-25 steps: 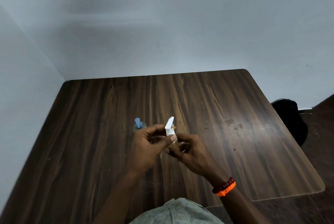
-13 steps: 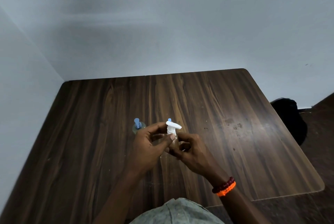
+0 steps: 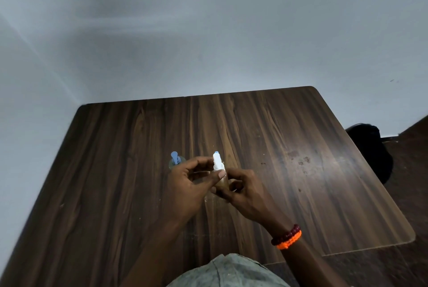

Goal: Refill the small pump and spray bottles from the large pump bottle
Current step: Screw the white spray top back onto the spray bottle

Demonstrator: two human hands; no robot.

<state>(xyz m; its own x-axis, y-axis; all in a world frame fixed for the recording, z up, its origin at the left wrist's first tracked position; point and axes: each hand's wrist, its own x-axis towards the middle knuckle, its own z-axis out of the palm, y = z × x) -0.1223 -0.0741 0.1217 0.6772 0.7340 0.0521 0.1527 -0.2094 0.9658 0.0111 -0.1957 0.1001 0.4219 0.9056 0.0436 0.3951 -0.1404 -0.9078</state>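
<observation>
A small clear bottle with a white pump head is held above the middle of the dark wooden table. My right hand wraps its body from the right. The thumb and fingers of my left hand pinch the white pump's collar from the left. A blue tip shows just behind the white pump; what it belongs to is hidden. Left of my hands a clear bottle with a blue pump head stands on the table, partly covered by my left fingers.
The table sits in a corner against pale walls at the back and left. A black bag lies on the floor beyond the table's right edge. My right wrist wears red and orange bracelets.
The white pump head has rotated between my fingers: its nozzle pointed up and away, then to the right, and now points away again. Both hands stay in place.
</observation>
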